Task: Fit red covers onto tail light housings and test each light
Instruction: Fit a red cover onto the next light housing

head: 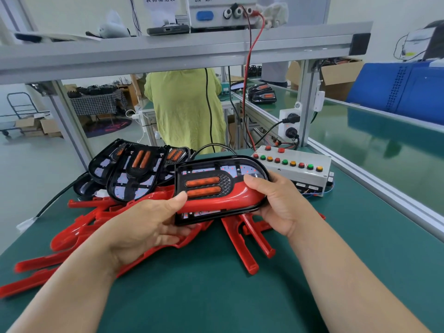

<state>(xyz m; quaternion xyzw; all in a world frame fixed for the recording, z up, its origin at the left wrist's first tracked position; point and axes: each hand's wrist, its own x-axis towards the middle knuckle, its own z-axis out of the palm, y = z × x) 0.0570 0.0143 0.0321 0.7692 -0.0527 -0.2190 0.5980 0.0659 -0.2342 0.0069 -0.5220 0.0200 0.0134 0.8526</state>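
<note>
My green-matted bench (pixel 216 296) — loose red covers (pixel 79 227) sprawled across the middle, black housings (pixel 134 174) stacked behind them at left, white button box (pixel 305 174) back right — black cable (pixel 55 200) ending in a white connector (pixel 25 223) near the left edge.

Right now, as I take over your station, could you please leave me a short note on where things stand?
Left hand grips the held housing at its left end, thumb on the red cover. Right hand grips its right end.
The cover lies along the lower half; fully clicked in or not, I cannot tell.
Bare housings are stacked behind left, loose covers lie on the mat beneath, test box behind right.
Left to do: seat this cover, test it, then the stack.
</note>
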